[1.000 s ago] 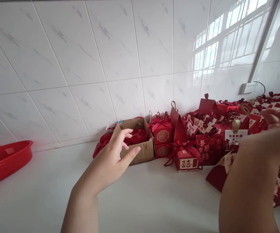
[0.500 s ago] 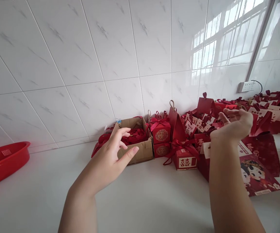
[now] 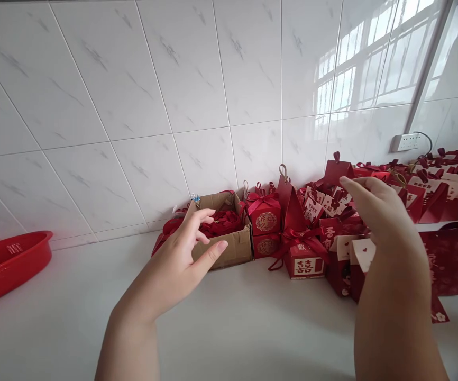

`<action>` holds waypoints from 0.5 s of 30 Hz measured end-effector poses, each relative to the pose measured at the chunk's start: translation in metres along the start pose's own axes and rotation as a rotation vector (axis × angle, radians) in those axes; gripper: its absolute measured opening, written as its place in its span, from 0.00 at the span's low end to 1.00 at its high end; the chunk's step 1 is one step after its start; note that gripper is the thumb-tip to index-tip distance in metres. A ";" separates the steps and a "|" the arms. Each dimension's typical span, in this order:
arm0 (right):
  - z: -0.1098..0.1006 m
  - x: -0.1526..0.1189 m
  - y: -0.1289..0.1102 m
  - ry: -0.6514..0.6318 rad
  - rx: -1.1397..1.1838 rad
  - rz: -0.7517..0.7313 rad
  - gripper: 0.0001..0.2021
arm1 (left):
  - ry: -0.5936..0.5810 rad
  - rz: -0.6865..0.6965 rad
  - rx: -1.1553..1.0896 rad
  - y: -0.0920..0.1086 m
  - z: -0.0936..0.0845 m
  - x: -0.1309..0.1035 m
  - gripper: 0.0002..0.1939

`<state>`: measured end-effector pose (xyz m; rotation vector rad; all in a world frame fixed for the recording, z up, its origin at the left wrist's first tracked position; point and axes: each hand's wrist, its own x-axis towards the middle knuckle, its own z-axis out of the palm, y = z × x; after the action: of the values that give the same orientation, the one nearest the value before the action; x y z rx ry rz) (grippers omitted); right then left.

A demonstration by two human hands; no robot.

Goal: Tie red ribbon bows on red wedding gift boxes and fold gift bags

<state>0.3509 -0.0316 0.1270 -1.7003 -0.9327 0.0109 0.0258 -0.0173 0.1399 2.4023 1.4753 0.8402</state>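
Note:
My left hand (image 3: 183, 259) hangs in the air over the white counter, fingers apart and nothing in it. Just beyond it lies an open cardboard box (image 3: 232, 248) with red ribbon items (image 3: 223, 223) inside. My right hand (image 3: 383, 206) is raised before the crowd of red gift boxes, its thumb and fingers apart, with nothing seen between them. Between the hands stand a red box with a bow and a white label (image 3: 308, 266) and two small stacked red boxes (image 3: 266, 219). The right forearm hides part of a dark red bag (image 3: 449, 259).
A red plastic basket (image 3: 12, 264) sits at the far left of the counter (image 3: 245, 328). Several red gift boxes (image 3: 431, 196) fill the right side along the tiled wall. A white power socket (image 3: 406, 142) with a black cable is on the wall.
My right hand has turned over, its thumb now toward the left, and its forearm has shifted right. My left hand has barely moved. The view has shifted slightly.

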 end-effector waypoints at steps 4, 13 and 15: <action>-0.011 -0.007 -0.007 -0.120 -0.091 0.145 0.22 | -0.007 -0.004 -0.009 0.000 -0.001 -0.002 0.26; -0.026 -0.023 -0.015 -0.103 -0.045 0.073 0.21 | -0.011 0.014 -0.019 0.001 0.000 -0.002 0.25; -0.030 -0.026 -0.014 -0.039 -0.005 -0.018 0.22 | -0.006 0.019 -0.017 0.001 -0.001 -0.002 0.25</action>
<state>0.3387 -0.0704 0.1376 -1.7014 -0.9776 0.0299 0.0253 -0.0196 0.1401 2.4079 1.4394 0.8452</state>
